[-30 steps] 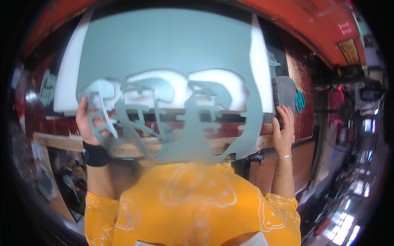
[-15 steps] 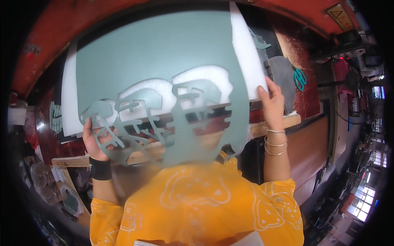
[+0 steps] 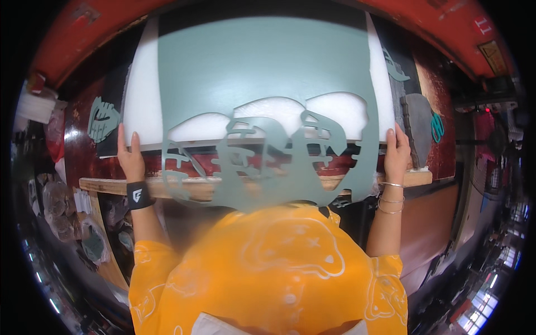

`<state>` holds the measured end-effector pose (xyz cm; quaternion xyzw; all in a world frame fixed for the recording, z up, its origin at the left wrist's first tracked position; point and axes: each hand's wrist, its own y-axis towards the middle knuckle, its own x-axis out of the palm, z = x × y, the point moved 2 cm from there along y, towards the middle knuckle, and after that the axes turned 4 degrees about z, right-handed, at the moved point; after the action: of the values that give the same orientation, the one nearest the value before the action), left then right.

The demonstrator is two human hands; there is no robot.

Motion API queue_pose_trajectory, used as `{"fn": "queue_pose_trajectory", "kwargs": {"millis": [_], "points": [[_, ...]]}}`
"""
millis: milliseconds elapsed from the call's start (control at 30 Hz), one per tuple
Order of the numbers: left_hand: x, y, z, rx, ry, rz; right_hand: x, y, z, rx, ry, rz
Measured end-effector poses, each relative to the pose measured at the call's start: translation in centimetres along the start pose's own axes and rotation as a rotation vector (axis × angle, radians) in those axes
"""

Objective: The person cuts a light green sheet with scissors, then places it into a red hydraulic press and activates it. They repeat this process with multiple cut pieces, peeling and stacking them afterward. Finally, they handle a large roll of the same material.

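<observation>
A white foam-like board [image 3: 144, 106] lies flat in front of me. On top of it rests a thin grey-green sheet [image 3: 262, 61] with large curved shapes cut out. The sheet's slotted near part overhangs the board's front edge and hangs toward my body. My left hand [image 3: 132, 159] grips the board's near left corner, thumb on its front edge and fingers along its side. At the near right corner my right hand [image 3: 397, 153] holds the board the same way. The undersides of both hands' grips are hidden.
Cut grey-green pieces [image 3: 104, 120] lie left of the board. On the right are a grey rounded plate [image 3: 419, 125] and teal-handled scissors [image 3: 436, 127]. A wooden rail [image 3: 416, 178] runs along the table's front. A red machine frame [image 3: 441, 33] arches over the far side.
My left hand has let go of the slotted green sheet and moved to the board's left corner. The sheet and board have shifted right in view; the board now sits squarer to me.
</observation>
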<state>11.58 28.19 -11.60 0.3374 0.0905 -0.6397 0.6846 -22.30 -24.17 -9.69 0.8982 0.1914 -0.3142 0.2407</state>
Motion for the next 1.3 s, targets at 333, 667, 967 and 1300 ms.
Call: {"fn": "queue_pose_trajectory", "kwargs": {"millis": [333,667,967,1300], "points": [[0.6,0.1,0.1,-0.129,-0.239,0.099,0.5,-1.2,0.4,0.027,0.052,0.044],[0.2,-0.8,0.8,-0.193,-0.349,0.099,0.1,-1.4,0.8,0.130,0.297,0.022],[0.1,-1.0,1.8,-0.201,-0.325,0.127,-0.1,-1.4,1.7,0.199,0.324,0.066],[-0.2,-1.1,0.9,-0.193,-0.381,0.112,0.3,-1.0,1.7,0.173,0.342,0.056]]}}
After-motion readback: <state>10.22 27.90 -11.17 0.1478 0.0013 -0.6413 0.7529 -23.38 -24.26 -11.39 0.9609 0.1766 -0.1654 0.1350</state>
